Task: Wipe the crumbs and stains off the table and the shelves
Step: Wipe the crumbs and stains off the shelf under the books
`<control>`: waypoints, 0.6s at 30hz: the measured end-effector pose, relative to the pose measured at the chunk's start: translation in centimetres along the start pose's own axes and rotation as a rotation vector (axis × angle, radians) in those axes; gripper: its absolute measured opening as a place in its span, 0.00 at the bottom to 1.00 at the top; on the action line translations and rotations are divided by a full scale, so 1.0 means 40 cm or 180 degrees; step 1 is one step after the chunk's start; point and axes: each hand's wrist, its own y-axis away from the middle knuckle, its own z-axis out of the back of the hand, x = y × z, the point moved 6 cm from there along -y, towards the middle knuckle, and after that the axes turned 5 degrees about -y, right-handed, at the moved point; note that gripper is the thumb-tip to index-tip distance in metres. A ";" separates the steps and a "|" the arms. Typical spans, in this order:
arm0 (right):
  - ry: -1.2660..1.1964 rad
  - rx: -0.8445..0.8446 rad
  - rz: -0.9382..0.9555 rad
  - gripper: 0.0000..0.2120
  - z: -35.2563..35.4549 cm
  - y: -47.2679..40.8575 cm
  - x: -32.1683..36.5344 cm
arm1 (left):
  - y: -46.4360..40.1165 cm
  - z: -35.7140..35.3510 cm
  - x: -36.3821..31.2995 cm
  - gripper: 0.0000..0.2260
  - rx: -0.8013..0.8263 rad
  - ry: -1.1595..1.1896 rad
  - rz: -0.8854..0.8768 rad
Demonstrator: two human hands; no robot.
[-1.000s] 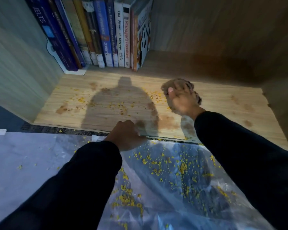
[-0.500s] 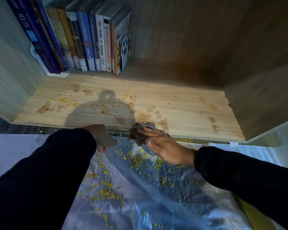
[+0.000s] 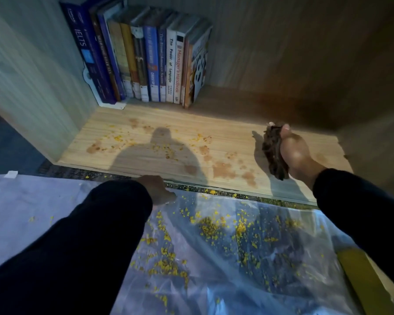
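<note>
At 6 o'clock, a clear plastic sheet (image 3: 225,258) lies strewn with yellow crumbs (image 3: 210,227). The left hand (image 3: 158,189) pinches the sheet's far edge just below the shelf (image 3: 225,133). At 2 o'clock, the right hand (image 3: 293,153) grips a brown rag (image 3: 272,151) pressed on the shelf board. Brown stains (image 3: 223,170) and scattered crumbs mark the board. At 12 o'clock, books (image 3: 146,62) stand upright.

A single head-worn camera looks forward and steeply down, close over the wooden shelf (image 3: 159,123) and plastic sheet (image 3: 214,280) around both hands.
</note>
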 end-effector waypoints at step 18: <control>0.2150 0.1210 0.1762 0.25 -0.544 -0.053 0.114 | -0.076 0.039 0.047 0.22 -0.1359 0.1435 -0.1074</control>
